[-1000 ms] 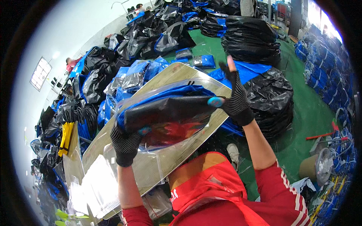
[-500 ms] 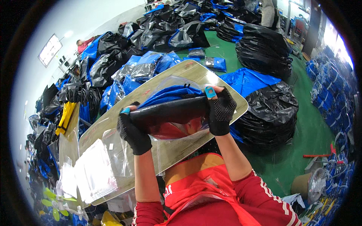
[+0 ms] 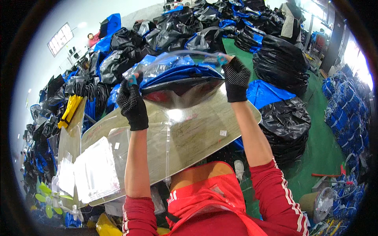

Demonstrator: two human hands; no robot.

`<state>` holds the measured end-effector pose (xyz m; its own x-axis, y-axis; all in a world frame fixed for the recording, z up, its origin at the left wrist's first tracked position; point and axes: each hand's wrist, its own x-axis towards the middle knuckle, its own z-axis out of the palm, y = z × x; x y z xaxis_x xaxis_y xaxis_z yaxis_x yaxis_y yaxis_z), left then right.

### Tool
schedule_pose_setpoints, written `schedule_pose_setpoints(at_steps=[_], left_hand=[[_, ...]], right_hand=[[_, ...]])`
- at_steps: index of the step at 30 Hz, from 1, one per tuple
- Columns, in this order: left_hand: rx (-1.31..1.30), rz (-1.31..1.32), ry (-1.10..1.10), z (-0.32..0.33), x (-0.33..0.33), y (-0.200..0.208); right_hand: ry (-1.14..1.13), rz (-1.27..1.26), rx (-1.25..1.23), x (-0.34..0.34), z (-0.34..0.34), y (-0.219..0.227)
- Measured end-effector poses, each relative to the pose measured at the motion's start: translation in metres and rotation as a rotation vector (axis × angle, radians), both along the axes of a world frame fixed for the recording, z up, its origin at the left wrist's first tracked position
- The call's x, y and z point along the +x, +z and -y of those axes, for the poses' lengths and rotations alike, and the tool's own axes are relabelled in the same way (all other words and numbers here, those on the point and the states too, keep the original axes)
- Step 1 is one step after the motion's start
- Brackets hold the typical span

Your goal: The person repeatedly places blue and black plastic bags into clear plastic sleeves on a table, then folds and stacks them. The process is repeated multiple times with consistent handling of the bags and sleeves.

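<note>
Between my two hands hangs a clear plastic bag (image 3: 189,101) with a folded blue-and-black plastic sheet (image 3: 179,74) inside. My left hand (image 3: 132,103), in a black dotted glove with bare fingertips, is closed on the bag's upper left corner. The opposite upper corner is pinched by my right hand (image 3: 237,78), gloved the same way. Teal bands wrap a finger or thumb on each hand. The bag is held up over the far part of the wood-patterned table (image 3: 197,133), its upper edge bowed between the hands.
A stack of clear bags (image 3: 96,169) lies at the table's left, near a small green-bladed fan (image 3: 51,200). Blue-and-black bundles (image 3: 126,47) crowd the far side. A large black bundle (image 3: 285,126) stands right of the table on the green floor (image 3: 325,137). A person (image 3: 93,39) is far left.
Both hands have moved up and away from me, carrying the bag off the table's middle. The bag's clear upper part now stretches up between them, and more tabletop shows.
</note>
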<state>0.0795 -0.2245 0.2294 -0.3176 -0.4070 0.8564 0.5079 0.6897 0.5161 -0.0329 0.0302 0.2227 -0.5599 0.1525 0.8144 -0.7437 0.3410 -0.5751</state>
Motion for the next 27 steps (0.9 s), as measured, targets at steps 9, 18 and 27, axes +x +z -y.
schedule_pose_setpoints(at_steps=[9,18,27], left_hand=[[-0.124,0.035,0.108,0.009,0.047,0.060],[0.591,0.692,-0.754,0.045,0.066,-0.040],[0.803,1.135,-0.612,0.040,0.065,-0.210]], right_hand=[[0.275,-0.273,-0.105,0.039,-0.003,0.069],[0.576,0.504,0.050,0.038,-0.012,-0.028],[0.845,1.185,-0.250,0.009,-0.021,-0.216]])
